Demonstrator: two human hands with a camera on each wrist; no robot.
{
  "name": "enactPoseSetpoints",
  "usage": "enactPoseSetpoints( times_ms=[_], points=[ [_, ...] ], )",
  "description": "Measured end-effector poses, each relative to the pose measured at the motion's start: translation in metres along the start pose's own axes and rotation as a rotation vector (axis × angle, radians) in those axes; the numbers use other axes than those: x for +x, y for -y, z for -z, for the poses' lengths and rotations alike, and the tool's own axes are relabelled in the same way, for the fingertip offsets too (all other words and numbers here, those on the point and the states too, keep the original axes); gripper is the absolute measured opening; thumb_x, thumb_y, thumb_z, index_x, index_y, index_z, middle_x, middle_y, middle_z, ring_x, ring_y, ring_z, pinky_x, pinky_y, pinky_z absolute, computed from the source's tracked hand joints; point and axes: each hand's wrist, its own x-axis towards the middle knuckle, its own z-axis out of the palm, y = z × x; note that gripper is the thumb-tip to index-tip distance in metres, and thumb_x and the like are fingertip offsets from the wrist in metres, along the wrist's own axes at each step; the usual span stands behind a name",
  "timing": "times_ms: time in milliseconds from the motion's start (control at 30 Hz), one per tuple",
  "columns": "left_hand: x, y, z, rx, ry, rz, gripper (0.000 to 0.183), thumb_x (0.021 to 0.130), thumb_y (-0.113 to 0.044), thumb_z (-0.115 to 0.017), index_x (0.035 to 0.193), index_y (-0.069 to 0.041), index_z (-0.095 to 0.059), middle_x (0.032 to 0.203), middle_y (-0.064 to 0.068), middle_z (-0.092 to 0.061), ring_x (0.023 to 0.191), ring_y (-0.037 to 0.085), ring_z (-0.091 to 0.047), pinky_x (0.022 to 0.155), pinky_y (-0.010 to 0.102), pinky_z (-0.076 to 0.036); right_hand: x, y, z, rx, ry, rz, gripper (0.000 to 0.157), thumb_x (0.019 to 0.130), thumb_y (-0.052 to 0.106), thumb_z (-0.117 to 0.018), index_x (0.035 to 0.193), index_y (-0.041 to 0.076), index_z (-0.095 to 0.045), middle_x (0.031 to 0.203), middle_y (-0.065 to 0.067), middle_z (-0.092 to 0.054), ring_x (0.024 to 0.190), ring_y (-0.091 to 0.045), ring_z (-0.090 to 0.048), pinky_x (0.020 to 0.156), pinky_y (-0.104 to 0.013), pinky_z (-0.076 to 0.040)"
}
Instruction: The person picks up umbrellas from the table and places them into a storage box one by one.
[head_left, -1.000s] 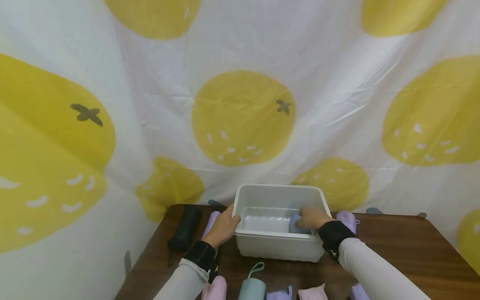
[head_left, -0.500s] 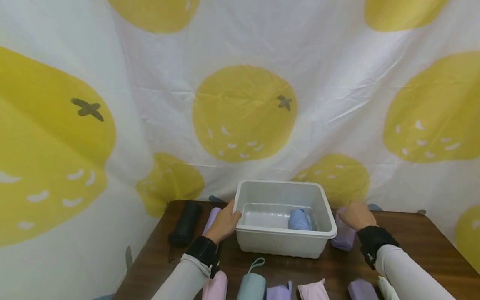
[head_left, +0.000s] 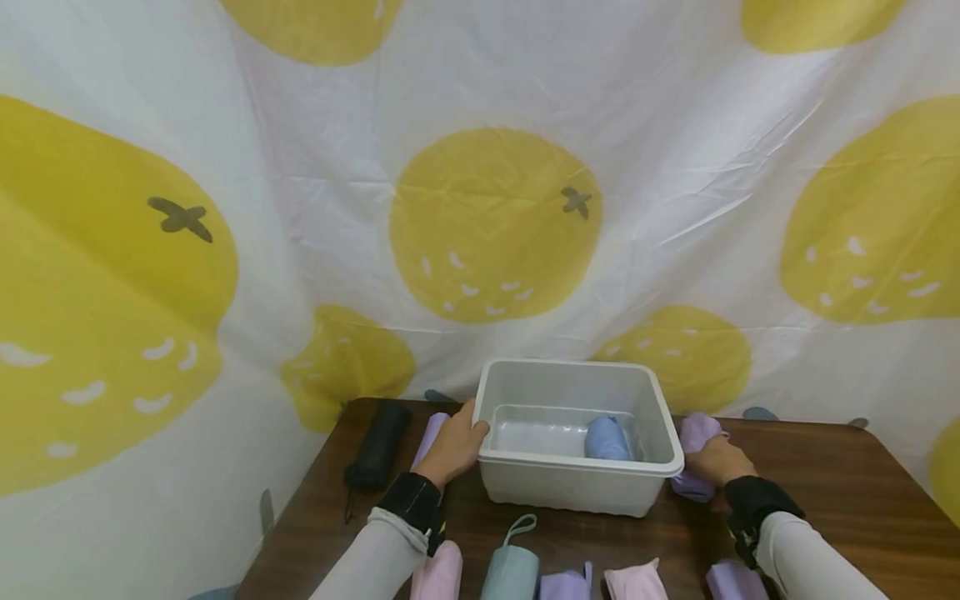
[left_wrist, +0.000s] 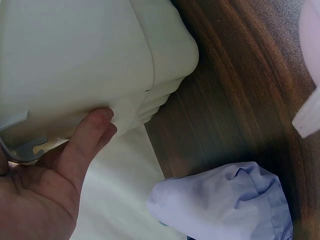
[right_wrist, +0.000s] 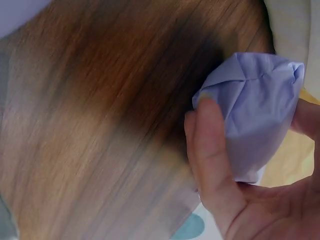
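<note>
My left hand [head_left: 455, 446] grips the left rim of a pale grey plastic bin [head_left: 577, 487]. In the left wrist view its fingers [left_wrist: 82, 140] lie against the bin's outer wall. A blue folded umbrella [head_left: 607, 439] lies inside, toward the bin's right. Beside the bin's right side, my right hand [head_left: 720, 461] holds a lilac folded umbrella [head_left: 697, 433]. The right wrist view shows fingers and thumb on opposite sides of its wrinkled cloth sleeve [right_wrist: 260, 105]. Another lilac umbrella [left_wrist: 225, 202] lies below my left hand.
A black umbrella [head_left: 380, 446] lies at the table's left. Along the front are a pink one [head_left: 437, 573], a teal one with a loop [head_left: 512, 573], lilac ones [head_left: 566, 585] and a pale pink pouch [head_left: 636, 581]. A fruit-print curtain [head_left: 495, 225] hangs behind the brown table [head_left: 825, 475].
My right hand has left the blue umbrella in the bin, moved right over the rim and taken hold of the lilac umbrella beside it. My left hand stays on the rim.
</note>
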Motion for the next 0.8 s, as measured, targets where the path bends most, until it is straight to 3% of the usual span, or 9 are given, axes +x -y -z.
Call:
enactPoseSetpoints(
  times_ms=[100,167,467,800],
  points=[
    [0.001,0.000,-0.001,-0.013,0.005,0.002,0.053,0.101,-0.006,-0.048,0.153,0.006,-0.047,0.140,0.031,-0.062,0.125,0.043,-0.062,0.104,0.057,-0.049,-0.021,0.015,0.005,0.053,0.012,0.041,0.055,0.090,0.032,-0.068,0.099,-0.021,-0.056,0.087,-0.031,-0.061,0.059,-0.035,-0.069,0.051,-0.042,-0.060],
    [0.001,0.000,-0.002,-0.019,0.005,0.007,0.054,0.101,-0.006,-0.048,0.153,0.006,-0.047,0.141,0.031,-0.061,0.126,0.043,-0.061,0.104,0.056,-0.048,-0.029,0.020,0.007,0.068,0.016,0.057,0.048,0.091,0.028,-0.066,0.095,-0.018,-0.056,0.088,-0.029,-0.060,0.061,-0.034,-0.070,0.053,-0.041,-0.061],
    [0.000,-0.001,-0.001,-0.015,-0.002,0.003,0.051,0.101,-0.006,-0.049,0.151,0.006,-0.049,0.139,0.031,-0.062,0.123,0.043,-0.063,0.103,0.057,-0.049,-0.039,0.023,0.014,0.287,0.060,0.088,0.051,0.089,0.014,-0.063,0.113,-0.023,-0.039,0.104,-0.032,-0.046,0.080,-0.039,-0.064,0.061,-0.045,-0.063],
    [-0.001,0.000,-0.001,-0.019,0.006,0.009,0.053,0.102,-0.006,-0.048,0.153,0.007,-0.046,0.142,0.032,-0.060,0.127,0.044,-0.060,0.106,0.057,-0.047,-0.043,0.033,0.030,0.236,0.013,0.159,0.036,0.087,0.013,-0.064,0.101,-0.017,-0.049,0.092,-0.026,-0.056,0.066,-0.031,-0.069,0.058,-0.044,-0.062]
  ],
)
